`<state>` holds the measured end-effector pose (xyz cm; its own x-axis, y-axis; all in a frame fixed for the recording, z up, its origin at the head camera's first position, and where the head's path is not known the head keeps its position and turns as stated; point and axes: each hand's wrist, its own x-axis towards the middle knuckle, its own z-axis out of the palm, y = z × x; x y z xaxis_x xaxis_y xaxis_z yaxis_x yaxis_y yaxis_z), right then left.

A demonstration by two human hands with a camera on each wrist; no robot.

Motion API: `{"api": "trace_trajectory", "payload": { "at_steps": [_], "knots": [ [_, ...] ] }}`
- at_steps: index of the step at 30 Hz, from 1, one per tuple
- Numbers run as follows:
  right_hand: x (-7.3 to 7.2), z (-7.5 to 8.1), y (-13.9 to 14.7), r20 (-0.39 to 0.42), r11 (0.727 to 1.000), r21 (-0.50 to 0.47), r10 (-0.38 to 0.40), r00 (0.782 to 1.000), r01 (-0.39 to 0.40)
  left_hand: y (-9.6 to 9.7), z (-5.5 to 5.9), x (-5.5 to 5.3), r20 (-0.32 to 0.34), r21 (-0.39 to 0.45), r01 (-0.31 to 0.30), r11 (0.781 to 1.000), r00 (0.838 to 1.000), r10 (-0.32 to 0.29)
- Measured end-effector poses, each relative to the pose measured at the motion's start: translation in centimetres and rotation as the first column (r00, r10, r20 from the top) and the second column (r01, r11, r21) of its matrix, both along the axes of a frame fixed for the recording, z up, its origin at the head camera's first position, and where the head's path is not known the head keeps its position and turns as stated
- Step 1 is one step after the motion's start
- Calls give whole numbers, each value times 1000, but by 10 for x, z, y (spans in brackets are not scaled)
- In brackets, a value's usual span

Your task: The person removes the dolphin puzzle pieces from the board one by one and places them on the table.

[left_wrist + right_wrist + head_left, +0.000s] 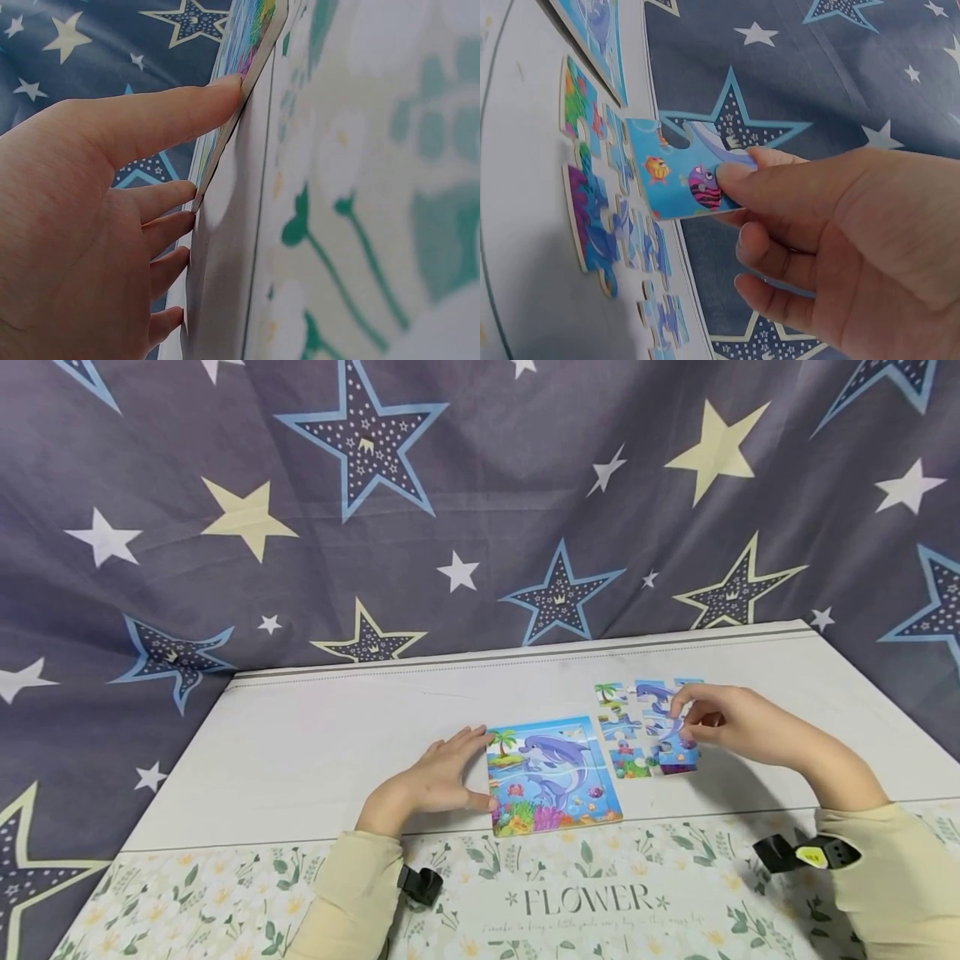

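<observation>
A square puzzle board (555,777) with a dolphin sea picture lies flat on the table. At its left edge rests my left hand (435,781), fingers spread; in the left wrist view the thumb (180,116) touches the board's rim. Over the loose pieces on the board's right is my right hand (750,727). Between thumb and fingers it pinches a blue puzzle piece (679,176) with a striped fish and a small orange fish, lifted off the table. Beneath and beside it, several loose puzzle pieces (632,764) lie in loose rows, partly hidden by the hand.
The white table (315,760) has a floral cloth part (585,902) printed FLOWER along the front. A dark star-patterned curtain (487,510) hangs behind the table's back edge. Black straps with cameras (422,885) sit on both wrists.
</observation>
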<state>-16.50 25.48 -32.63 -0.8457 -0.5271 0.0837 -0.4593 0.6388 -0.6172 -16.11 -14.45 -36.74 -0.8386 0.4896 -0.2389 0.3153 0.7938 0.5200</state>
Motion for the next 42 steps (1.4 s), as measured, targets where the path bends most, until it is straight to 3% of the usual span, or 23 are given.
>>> {"api": "trace_trajectory", "payload": {
  "at_steps": [11,28,42],
  "knots": [
    [-4,-3,24,11,998,43,-49,999,48,0,0,0,-1,-9,5,1000,1000,-5],
    [-10,-16,46,144,988,124,-108,984,90,-3,0,1,-12,10,17,1000,1000,-17],
    [-16,-28,53,120,981,143,-148,982,131,-2,1,2,-19,-6,5,1000,1000,-5]
  ]
}}
